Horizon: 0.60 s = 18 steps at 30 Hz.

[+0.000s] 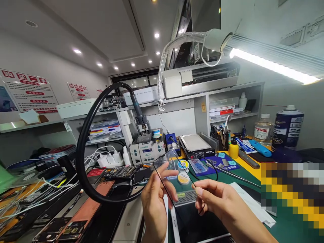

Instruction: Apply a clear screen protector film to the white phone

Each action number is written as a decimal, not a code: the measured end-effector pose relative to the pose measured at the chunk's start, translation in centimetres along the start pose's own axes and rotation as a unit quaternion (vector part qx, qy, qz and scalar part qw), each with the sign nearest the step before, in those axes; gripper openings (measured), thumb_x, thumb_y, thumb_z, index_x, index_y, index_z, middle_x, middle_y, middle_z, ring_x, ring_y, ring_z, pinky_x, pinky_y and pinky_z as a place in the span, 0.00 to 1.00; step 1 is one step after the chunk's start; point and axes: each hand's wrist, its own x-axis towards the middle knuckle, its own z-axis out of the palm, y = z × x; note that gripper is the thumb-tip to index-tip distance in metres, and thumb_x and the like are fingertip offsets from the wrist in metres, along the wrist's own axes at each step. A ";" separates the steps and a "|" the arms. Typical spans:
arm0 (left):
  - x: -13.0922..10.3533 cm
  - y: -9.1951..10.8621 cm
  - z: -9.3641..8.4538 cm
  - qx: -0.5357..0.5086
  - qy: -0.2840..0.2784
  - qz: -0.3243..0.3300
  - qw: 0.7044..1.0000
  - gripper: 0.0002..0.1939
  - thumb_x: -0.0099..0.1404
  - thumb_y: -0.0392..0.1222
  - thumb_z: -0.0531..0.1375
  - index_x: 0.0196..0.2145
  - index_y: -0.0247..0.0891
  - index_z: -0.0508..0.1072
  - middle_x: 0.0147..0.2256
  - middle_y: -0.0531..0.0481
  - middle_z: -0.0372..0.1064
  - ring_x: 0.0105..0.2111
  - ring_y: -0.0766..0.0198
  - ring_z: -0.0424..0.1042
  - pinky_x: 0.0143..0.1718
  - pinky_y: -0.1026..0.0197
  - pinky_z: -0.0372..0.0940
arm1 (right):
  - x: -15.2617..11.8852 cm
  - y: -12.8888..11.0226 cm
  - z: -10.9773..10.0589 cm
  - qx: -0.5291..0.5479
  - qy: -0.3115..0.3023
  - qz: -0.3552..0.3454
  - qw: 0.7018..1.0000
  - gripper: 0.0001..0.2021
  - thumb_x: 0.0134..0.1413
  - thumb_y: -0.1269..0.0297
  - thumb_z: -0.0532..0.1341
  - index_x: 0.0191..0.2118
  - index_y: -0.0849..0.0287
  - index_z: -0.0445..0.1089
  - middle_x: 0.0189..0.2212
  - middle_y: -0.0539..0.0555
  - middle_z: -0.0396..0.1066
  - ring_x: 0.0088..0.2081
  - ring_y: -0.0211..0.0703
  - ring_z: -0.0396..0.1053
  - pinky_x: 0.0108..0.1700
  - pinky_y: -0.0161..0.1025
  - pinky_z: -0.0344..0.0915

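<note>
Between my hands is a thin black rectangular frame (pixel 165 185), narrow like a phone bezel, held up at a tilt. My right hand (pixel 215 200) pinches its right side between thumb and forefinger. My left hand (pixel 155 199) is raised by the other side with fingers apart; the strip passes across them, and whether they touch it I cannot tell. Below lies a white-edged device with a black screen (pixel 202 219), partly covered by my hands. A perforated metal strip (pixel 186 198) with a yellow-green label is at its far edge.
Left of me are a silver phone (pixel 128 221), circuit boards (pixel 118 172) and tangled white cables (pixel 60 185). A thick black hose (pixel 82 145) loops beside my left hand. A rework station (pixel 146 153) stands behind, a white wipe (pixel 253 204) lies right, and a lit lamp (pixel 273 65) hangs overhead.
</note>
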 end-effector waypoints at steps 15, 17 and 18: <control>0.2 0.9 0.4 -0.036 0.020 -0.056 0.998 0.24 0.71 0.52 0.51 0.53 0.31 0.69 0.41 0.35 0.78 0.18 0.63 0.70 0.12 0.66 0.57 | -0.4 -0.3 1.1 -0.003 0.017 -0.001 1.000 0.19 0.50 0.51 0.69 0.37 0.64 0.75 0.24 0.54 0.73 0.28 0.40 0.67 0.34 0.36 0.64; 0.2 1.0 0.5 -0.032 0.025 -0.061 0.997 0.24 0.70 0.52 0.51 0.53 0.31 0.69 0.41 0.35 0.78 0.18 0.63 0.70 0.12 0.66 0.56 | -0.5 -0.2 1.2 -0.008 0.022 -0.003 1.000 0.18 0.50 0.52 0.69 0.37 0.64 0.75 0.23 0.53 0.74 0.28 0.41 0.67 0.34 0.36 0.64; 0.2 1.0 0.5 -0.030 0.026 -0.061 0.997 0.24 0.70 0.52 0.51 0.53 0.30 0.69 0.41 0.35 0.78 0.18 0.63 0.70 0.11 0.66 0.56 | -0.5 -0.2 1.2 -0.007 0.023 -0.003 1.000 0.18 0.50 0.52 0.69 0.37 0.64 0.75 0.23 0.53 0.73 0.28 0.40 0.67 0.34 0.36 0.64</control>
